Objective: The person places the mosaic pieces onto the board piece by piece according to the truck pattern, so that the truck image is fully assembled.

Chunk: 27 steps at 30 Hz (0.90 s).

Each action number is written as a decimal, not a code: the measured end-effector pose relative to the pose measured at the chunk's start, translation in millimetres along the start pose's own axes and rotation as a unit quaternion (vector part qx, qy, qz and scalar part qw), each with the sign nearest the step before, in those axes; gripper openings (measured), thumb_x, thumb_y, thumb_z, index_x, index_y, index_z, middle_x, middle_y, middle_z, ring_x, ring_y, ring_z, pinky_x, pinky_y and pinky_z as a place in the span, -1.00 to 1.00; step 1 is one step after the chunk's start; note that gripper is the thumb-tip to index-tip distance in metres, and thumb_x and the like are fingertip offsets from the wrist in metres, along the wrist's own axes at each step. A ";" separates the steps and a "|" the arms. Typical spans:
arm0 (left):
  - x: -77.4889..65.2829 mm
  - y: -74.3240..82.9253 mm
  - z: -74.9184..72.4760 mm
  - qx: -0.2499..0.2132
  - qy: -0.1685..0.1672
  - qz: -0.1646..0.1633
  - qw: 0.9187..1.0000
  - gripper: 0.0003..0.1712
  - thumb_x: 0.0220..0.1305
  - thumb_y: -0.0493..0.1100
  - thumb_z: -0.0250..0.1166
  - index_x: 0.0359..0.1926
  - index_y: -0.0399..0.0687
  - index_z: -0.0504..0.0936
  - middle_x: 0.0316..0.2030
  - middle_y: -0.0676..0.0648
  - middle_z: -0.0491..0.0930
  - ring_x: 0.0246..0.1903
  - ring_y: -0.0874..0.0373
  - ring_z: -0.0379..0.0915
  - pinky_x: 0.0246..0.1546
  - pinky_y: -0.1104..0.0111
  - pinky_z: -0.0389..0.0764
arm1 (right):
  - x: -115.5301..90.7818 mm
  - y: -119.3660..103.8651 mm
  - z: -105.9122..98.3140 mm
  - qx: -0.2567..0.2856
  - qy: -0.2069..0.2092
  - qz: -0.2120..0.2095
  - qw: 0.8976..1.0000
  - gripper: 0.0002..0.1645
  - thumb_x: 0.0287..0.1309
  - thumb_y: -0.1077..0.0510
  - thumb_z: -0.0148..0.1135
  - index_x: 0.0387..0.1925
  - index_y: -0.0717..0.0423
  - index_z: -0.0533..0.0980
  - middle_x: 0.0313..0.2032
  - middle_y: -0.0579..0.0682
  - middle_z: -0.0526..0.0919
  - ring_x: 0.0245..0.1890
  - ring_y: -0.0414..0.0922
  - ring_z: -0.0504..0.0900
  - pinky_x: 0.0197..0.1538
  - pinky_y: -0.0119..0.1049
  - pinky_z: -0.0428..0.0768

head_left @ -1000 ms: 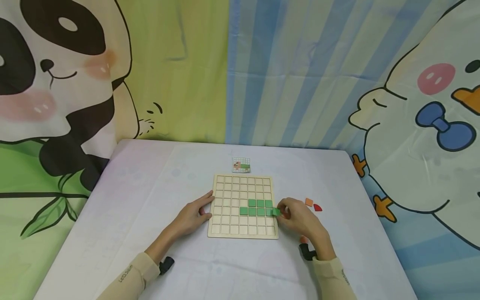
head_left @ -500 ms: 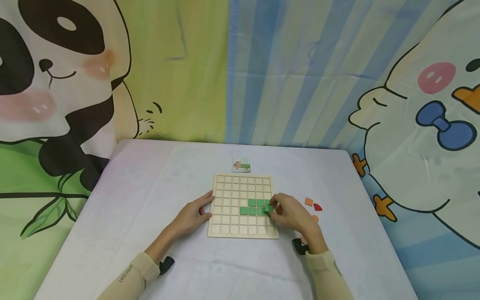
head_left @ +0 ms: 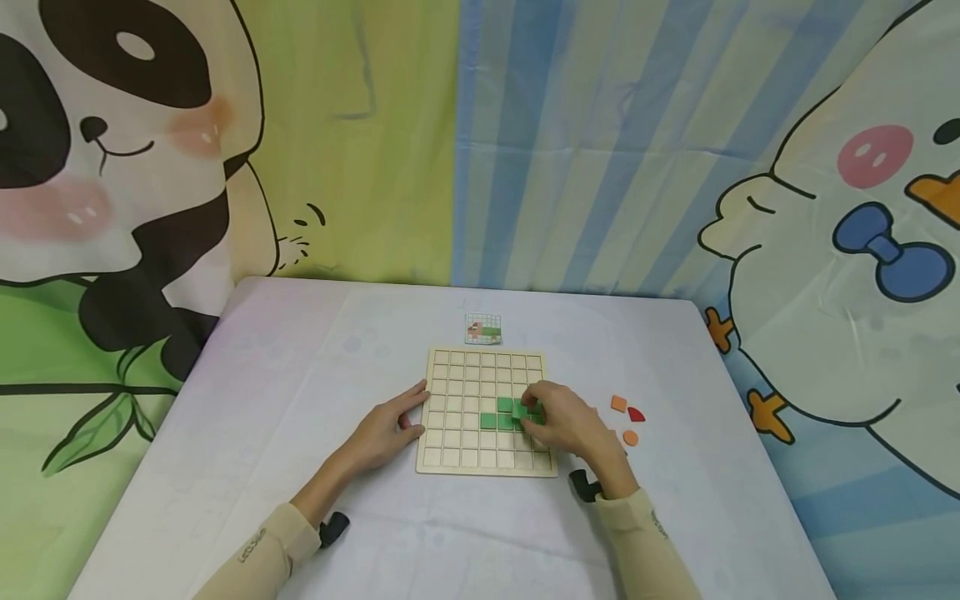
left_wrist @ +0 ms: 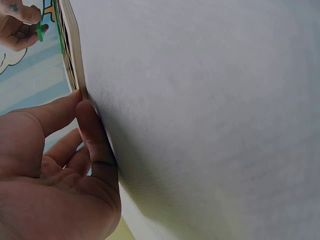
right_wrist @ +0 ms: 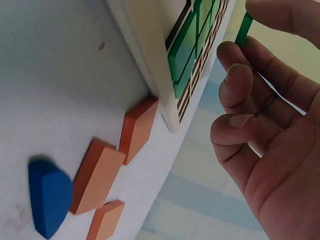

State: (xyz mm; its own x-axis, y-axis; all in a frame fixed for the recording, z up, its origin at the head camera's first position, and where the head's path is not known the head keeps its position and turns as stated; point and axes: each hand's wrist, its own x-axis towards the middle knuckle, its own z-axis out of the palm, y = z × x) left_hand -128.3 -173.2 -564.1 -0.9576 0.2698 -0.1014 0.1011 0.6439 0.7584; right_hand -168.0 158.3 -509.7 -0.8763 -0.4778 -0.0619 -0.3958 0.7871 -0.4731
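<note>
A pale wooden grid board point(head_left: 457, 458) lies on the white table, with several green square tiles point(head_left: 487, 421) set in two rows at its right side. My right hand point(head_left: 573, 421) is over these rows and pinches one more green square tile point(right_wrist: 243, 31) between thumb and fingertips, tilted and raised off the board. That hand hides part of the rows in the head view. Along the board's left edge rests my left hand point(head_left: 382, 432); its thumb and a finger touch the edge, as the left wrist view point(left_wrist: 70, 175) also shows.
Behind the board lies a small printed picture card point(head_left: 483, 329). Right of the board are an orange square point(head_left: 618, 403), a red rounded piece point(head_left: 636, 414) and an orange disc point(head_left: 631, 438). Several orange blocks point(right_wrist: 97, 175) and a blue curved block point(right_wrist: 50, 197) lie beside the board's edge.
My right hand has carried the green tile leftward from the board's right edge to above the tile rows, uncovering the orange disc. The left hand stays where it was.
</note>
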 end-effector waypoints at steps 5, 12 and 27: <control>0.2 0.7 -0.2 0.005 0.001 0.001 1.000 -0.23 0.38 -0.28 0.40 0.56 -0.17 0.38 0.66 -0.06 0.18 -0.24 0.25 0.43 -0.10 0.39 0.41 | 4.2 -2.0 4.2 -0.008 0.014 -0.024 1.000 -0.76 0.23 0.13 0.49 -0.10 0.10 0.67 -0.19 -0.04 0.75 -0.27 -0.12 0.62 -0.12 -0.25 0.62; 0.0 0.5 0.2 0.005 0.000 0.001 1.000 -0.24 0.38 -0.29 0.39 0.55 -0.17 0.38 0.66 -0.07 0.18 -0.22 0.23 0.43 -0.14 0.39 0.40 | 11.0 -8.8 6.3 -0.006 0.017 -0.025 1.000 -0.77 0.23 0.14 0.48 -0.11 0.10 0.67 -0.19 -0.07 0.74 -0.25 -0.15 0.61 -0.09 -0.23 0.63; 0.5 -0.1 0.9 -0.008 -0.001 -0.004 1.000 -0.23 0.37 -0.30 0.40 0.56 -0.17 0.38 0.66 -0.04 0.18 -0.38 0.25 0.35 -0.27 0.42 0.39 | 26.6 -19.7 15.0 -0.019 0.008 -0.027 0.999 -0.78 0.25 0.11 0.48 -0.12 0.07 0.68 -0.20 -0.09 0.74 -0.22 -0.17 0.62 -0.04 -0.18 0.66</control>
State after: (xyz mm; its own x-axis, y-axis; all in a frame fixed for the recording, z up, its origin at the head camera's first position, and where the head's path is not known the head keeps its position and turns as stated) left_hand -128.5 -172.5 -564.8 -0.9578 0.2658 -0.1097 0.0882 0.6347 0.7677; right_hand -179.4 124.3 -515.2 -0.8576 -0.5139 -0.0231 -0.4522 0.7745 -0.4422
